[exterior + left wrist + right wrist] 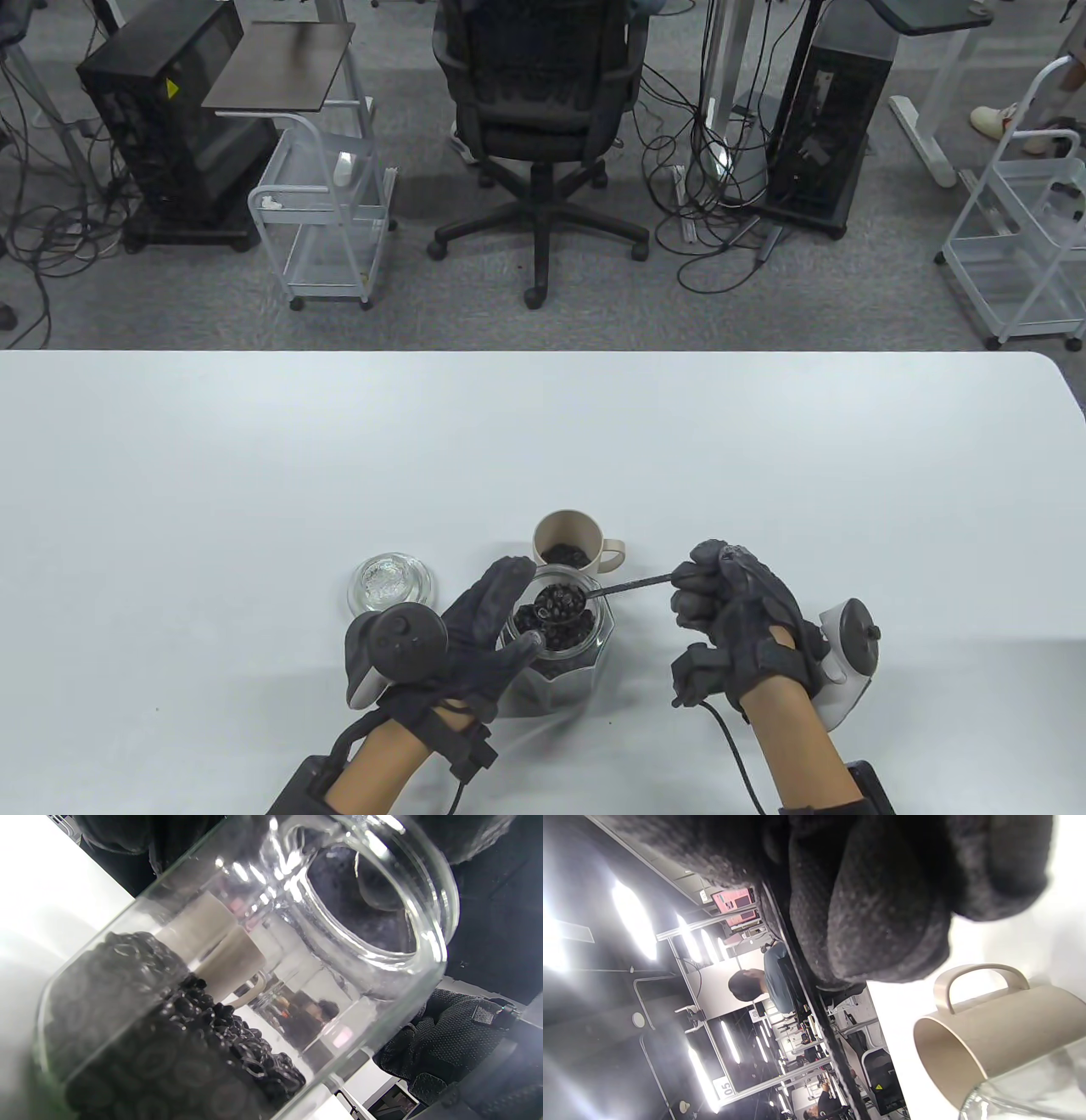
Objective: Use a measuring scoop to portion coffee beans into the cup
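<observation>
Behind the white tabletop (254, 475) stood an office chair (537, 110), carts and tangled cables, while everything you worked with sat near the front edge. Your left hand (475, 632) was curled round the side of the glass jar (560, 649), steadying it, and the jar was partly filled with coffee beans (140, 1035). Your right hand (734, 607) was closed tight on the handle of the scoop (594, 594), whose bowl sat loaded with beans right over the jar's mouth. The cup (568, 543) stood just behind the jar, its handle turned to the right, with some beans already in the bottom. The jar's lid (389, 582) lay to the left, apart from both. From here the risk looked to be spilling: the scoop seemed heaped, so a tilt or a quick swing toward the cup could have shed beans onto the tabletop. The bowl could also have clipped the jar's rim on the way out, and since jar and cup stood so close, a nudge might have shifted the cup.
</observation>
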{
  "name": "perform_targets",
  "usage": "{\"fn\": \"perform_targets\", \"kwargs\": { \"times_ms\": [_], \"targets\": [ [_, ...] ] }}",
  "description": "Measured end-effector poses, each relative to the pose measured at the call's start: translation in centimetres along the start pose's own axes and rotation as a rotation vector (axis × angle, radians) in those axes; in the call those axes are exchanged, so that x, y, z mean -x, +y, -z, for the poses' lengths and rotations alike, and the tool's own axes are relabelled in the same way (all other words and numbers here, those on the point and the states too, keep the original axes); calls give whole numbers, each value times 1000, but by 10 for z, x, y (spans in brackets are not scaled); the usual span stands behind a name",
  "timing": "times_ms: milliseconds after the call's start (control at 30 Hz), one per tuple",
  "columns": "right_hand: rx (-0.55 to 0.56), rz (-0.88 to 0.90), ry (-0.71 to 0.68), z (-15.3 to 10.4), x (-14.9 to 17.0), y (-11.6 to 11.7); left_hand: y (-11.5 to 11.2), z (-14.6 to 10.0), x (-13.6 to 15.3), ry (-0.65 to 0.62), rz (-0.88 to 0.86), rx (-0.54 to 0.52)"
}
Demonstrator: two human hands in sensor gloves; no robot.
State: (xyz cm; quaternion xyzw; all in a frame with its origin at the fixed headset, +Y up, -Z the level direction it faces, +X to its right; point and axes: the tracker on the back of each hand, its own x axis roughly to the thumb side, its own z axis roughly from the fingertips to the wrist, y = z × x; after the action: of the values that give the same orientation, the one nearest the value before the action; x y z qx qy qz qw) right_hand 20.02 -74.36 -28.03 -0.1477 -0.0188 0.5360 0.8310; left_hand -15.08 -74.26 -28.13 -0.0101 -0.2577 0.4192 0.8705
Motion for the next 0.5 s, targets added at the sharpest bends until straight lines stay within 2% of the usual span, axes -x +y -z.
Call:
{"fn": "perform_targets", "kwargs": {
  "times_ms": [500],
  "targets": [
    [39, 112, -59, 0, -2, -3, 0, 0, 0, -1, -1, 1]
  ]
}}
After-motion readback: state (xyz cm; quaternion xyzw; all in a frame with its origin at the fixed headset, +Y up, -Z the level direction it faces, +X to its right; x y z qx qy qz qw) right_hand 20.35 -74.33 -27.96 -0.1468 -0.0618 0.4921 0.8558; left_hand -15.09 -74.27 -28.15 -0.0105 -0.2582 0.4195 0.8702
